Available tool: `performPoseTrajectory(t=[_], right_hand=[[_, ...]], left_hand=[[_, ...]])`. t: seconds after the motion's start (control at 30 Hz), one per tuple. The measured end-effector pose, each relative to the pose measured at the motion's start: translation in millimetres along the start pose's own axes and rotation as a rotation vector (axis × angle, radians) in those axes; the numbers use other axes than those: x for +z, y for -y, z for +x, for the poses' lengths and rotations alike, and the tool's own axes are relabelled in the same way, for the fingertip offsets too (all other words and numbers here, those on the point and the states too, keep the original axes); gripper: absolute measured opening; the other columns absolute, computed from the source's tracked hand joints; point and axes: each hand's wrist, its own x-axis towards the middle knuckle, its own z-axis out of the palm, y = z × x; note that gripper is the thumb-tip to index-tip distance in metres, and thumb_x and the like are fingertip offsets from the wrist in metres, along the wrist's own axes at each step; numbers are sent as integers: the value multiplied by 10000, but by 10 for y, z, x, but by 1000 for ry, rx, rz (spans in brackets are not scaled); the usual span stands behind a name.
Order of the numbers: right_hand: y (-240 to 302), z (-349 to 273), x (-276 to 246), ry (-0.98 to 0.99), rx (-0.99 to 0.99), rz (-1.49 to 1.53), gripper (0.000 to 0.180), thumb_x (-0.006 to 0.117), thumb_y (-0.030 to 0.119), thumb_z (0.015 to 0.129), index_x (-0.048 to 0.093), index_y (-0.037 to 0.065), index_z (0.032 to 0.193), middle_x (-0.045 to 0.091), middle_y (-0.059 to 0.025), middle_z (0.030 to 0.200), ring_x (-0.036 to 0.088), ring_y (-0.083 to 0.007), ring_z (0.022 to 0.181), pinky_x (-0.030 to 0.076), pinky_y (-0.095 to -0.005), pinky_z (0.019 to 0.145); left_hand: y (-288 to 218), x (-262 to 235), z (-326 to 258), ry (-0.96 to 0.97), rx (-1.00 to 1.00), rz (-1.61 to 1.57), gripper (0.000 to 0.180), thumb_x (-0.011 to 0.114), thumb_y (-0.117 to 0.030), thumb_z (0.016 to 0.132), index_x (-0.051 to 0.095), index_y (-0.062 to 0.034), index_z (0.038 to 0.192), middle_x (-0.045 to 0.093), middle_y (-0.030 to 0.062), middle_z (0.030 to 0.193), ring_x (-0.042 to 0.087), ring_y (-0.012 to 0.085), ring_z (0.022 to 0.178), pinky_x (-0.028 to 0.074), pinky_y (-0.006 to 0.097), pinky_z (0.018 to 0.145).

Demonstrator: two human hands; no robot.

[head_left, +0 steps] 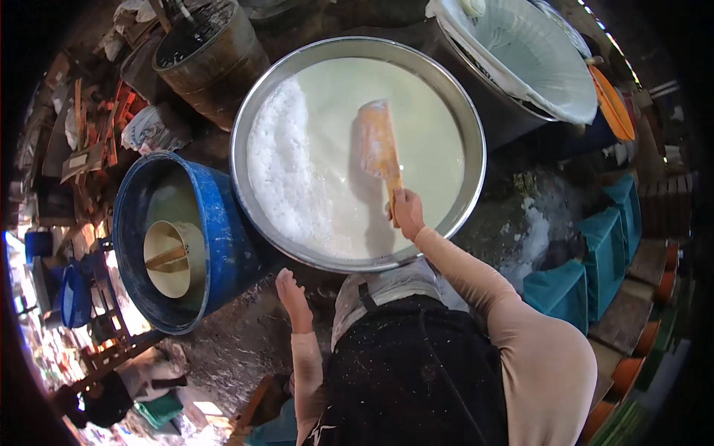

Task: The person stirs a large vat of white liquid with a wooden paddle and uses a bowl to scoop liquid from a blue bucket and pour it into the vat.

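My right hand (407, 213) grips the handle of an orange-brown wooden paddle (377, 141), its broad blade coated with white residue. The paddle is over a large round metal vat (476, 141) holding pale, milky liquid (424, 111); from this angle I cannot tell whether the blade touches it. Thick white foam (282, 149) gathers along the vat's left side. Held low, outside the near-left rim, my left hand (292, 297) is open and holds nothing, its fingers extended.
Left of the vat stands a blue barrel (223, 223) with liquid and a cream round scoop (158, 249) inside. A cloth-lined tub (550, 67) is at far right, a rusty drum (223, 74) at far left. Teal cloth-covered forms (554, 293) line the right; wood scraps (89, 149) lie left.
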Motion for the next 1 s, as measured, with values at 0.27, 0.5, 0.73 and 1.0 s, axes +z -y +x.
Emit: performPoseTrajectory(t=[0.27,0.5,0.73,1.0], right_hand=[[445,1952,-107,-208,-76,-301,408,435,317,1008,575,-37,861,635,-130,644,613,-212,477,489,-361,444],[308,2438,192,-167,-260,-798,421,443,352,998,605,-35,962,675,-297,866,672,-449,791,541,-523,728],[-69,1753,276,-10,-332,-937,373,444,348,1003,572,-2,980,671,-302,866,658,-483,813,532,-552,738],[-568,735,-83,131,-560,-1043,294,488,296,994,526,25,887,631,-275,693,623,-481,662,494,-584,620]], left_hand=[[190,980,347,-340,-65,-364,684,423,-419,1034,289,78,1484,394,251,1494,472,351,1309,396,448,1068],[449,951,507,-486,78,-44,613,452,-343,1044,367,141,1409,489,302,1387,562,365,1189,452,428,987],[246,1041,426,-479,111,-99,589,480,-346,1044,401,133,1379,531,286,1353,581,350,1150,459,416,968],[218,1104,420,-494,144,-104,532,474,-321,1046,451,146,1300,565,331,1256,593,405,1129,475,432,968]])
